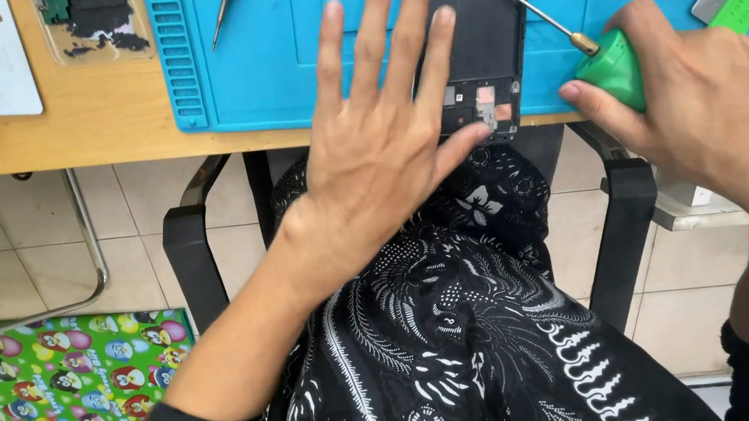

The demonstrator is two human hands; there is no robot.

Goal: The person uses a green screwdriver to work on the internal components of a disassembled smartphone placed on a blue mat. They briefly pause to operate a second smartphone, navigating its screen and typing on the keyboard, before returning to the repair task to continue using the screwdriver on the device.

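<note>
Left hand (383, 138) flat, fingers spread, grip released, over opened phone (490, 19) on blue mat (269, 66). Right hand (712, 103) clenched on green-handled screwdriver (609, 65), tip over phone's right side. Keep phone steady w/ palm, driver upright.

The screwdriver (585, 43) gripped in the right hand (712, 103) has a glossy green plastic handle and, running out of the grip, a thin bright metal shaft. Under the spread, empty left hand (383, 138) lies an opened phone (490, 19), its inside matt black with small metal parts at the near end. Both rest on a blue mat (268, 56) (it looks like soft, matt rubber) over a smooth wooden tabletop (95, 115). Below the hands, patterned black cloth (455, 329).
</note>
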